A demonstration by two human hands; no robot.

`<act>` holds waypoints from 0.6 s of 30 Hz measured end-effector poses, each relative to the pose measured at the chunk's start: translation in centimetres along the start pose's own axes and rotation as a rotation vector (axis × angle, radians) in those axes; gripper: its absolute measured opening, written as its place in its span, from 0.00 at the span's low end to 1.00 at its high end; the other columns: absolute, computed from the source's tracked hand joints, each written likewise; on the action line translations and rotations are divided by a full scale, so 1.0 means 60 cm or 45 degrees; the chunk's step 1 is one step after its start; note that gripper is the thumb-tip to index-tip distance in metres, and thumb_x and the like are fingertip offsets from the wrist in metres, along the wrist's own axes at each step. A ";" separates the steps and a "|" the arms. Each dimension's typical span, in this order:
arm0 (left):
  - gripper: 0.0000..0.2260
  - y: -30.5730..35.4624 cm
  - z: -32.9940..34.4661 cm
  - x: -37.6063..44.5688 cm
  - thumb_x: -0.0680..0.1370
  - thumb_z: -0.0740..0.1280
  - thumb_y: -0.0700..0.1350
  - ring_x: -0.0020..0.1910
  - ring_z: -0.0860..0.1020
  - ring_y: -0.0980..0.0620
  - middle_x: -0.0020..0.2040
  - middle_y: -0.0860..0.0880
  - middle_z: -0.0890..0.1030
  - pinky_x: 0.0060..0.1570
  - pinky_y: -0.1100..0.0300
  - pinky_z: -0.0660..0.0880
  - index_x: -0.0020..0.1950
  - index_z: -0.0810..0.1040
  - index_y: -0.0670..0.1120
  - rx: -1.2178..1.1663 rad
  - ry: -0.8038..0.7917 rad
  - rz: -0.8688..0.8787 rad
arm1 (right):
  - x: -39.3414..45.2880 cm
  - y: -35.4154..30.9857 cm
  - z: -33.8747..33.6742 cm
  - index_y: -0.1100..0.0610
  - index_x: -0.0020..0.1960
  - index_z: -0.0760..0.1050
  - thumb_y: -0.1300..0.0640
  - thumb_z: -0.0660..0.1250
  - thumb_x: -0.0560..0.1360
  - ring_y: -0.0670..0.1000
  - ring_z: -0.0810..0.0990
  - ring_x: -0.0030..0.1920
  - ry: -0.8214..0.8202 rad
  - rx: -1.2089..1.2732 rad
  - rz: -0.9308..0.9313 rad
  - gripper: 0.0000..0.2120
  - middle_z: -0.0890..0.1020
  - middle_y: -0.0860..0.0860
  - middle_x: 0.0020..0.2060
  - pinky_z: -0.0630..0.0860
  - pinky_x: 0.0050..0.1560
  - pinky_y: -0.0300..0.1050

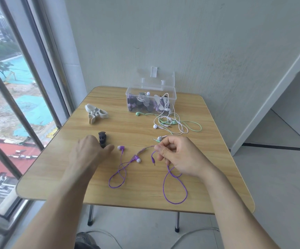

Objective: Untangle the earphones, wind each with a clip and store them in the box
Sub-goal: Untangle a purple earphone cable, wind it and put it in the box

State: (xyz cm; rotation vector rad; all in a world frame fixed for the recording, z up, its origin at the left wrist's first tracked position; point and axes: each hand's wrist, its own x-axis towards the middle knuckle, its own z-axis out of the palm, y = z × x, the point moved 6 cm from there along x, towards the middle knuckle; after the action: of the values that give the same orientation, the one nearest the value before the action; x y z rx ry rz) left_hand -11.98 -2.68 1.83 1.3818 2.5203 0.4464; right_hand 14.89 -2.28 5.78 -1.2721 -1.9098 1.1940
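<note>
Purple earphones (174, 193) lie in loose loops on the near half of the wooden table (59, 177), both buds near the middle. My right hand (178, 156) pinches their cable close to the plug. My left hand (90, 151) rests on the table and touches a dark clip (102, 140); I cannot tell whether it grips it. White and green earphones (174, 124) lie tangled in front of the clear box (131, 92). The box stands open at the table's far edge and holds several wound earphones.
A small heap of white clips (96, 113) sits at the far left of the table. A window runs along the left side and a wall stands behind the box. A cable (192, 232) trails on the floor under the table.
</note>
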 end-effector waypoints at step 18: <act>0.16 0.154 0.011 -0.169 0.86 0.55 0.45 0.24 0.58 0.54 0.27 0.53 0.61 0.28 0.61 0.65 0.41 0.73 0.42 -1.347 -1.005 0.337 | 0.006 -0.016 -0.005 0.60 0.47 0.80 0.50 0.70 0.77 0.45 0.63 0.26 0.087 0.129 -0.147 0.12 0.73 0.56 0.29 0.62 0.29 0.36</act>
State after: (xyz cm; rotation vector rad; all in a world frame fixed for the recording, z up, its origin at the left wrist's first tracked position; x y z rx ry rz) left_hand 0.78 -6.50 5.23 1.0888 1.1462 0.8806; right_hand 14.60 -2.00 6.76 -1.1199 -1.8242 1.1580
